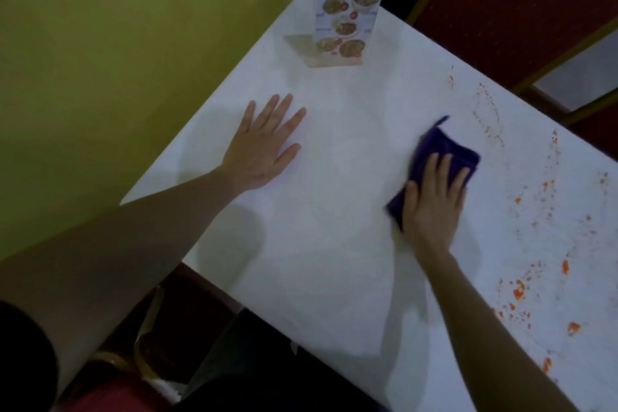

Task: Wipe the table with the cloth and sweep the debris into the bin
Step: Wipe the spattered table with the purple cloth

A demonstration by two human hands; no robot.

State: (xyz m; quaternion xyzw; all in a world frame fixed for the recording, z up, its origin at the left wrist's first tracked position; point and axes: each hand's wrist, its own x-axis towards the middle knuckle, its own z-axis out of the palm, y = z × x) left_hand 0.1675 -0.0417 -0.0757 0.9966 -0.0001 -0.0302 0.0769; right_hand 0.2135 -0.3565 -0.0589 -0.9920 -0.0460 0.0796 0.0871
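Observation:
A folded purple cloth point(444, 152) lies flat on the white table point(334, 211) at the middle right. My right hand point(433, 201) presses down on its near half, fingers spread over it. Orange and brown debris point(548, 244) is scattered in streaks and crumbs across the table's right side, just beyond the cloth. My left hand point(264, 147) rests flat on the table's left part, palm down, fingers apart, holding nothing. No bin shows in the view.
A clear acrylic menu stand point(341, 17) with food pictures is upright near the table's far corner. A green wall point(117, 60) runs along the table's left edge. Red-upholstered chairs point(521, 0) stand beyond the far edge and below the near edge.

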